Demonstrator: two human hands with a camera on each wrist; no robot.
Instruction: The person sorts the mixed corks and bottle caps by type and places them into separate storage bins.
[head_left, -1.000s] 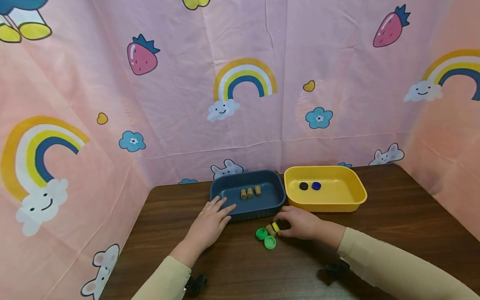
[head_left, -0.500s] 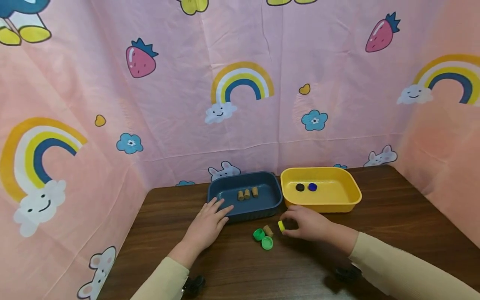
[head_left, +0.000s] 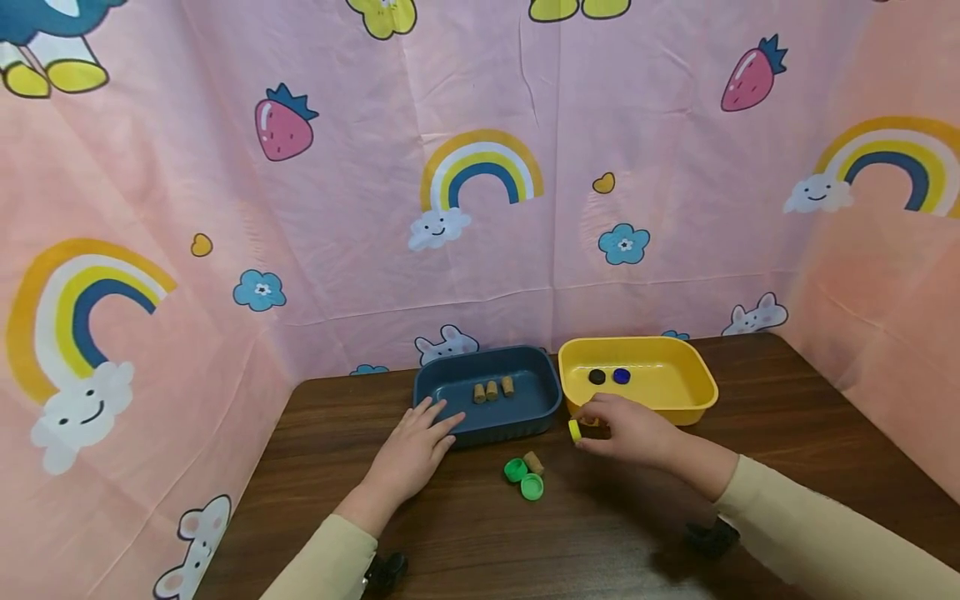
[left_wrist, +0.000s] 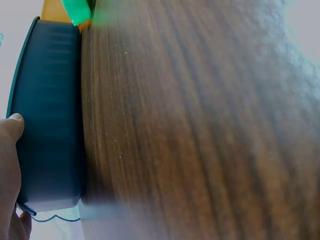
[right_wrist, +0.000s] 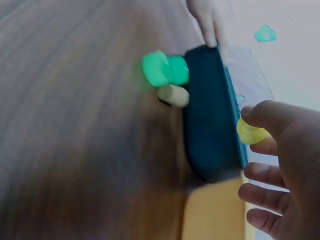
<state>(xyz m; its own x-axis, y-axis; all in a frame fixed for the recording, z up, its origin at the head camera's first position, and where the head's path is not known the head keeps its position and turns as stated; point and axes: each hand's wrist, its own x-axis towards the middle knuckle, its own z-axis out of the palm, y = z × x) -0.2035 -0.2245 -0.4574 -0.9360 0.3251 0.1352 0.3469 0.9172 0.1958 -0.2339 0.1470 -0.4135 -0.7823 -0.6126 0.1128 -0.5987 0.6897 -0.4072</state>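
Note:
My right hand [head_left: 633, 432] pinches a yellow bottle cap [head_left: 574, 431] between thumb and forefinger, above the table by the near left corner of the yellow tray [head_left: 697, 408]. Its other fingers are loosely bent in the right wrist view. My left hand [head_left: 408, 454] rests on the near left rim of the dark blue tray [head_left: 517, 429], fingers spread and fairly straight. Three corks [head_left: 491, 390] are inside the blue tray. A black cap [head_left: 597, 377] and a blue cap [head_left: 621, 376] lie in the yellow tray.
On the table in front of the blue tray lie two green caps [head_left: 532, 487] and one cork [head_left: 533, 463], close together. The two trays stand side by side against a patterned cloth [head_left: 337, 208]. Dark wrist gear [head_left: 711, 537] hangs under the right sleeve.
My right hand has lifted the yellow cap away from the loose cork and carried it up and right toward the yellow tray. The left hand has stayed on the blue tray.

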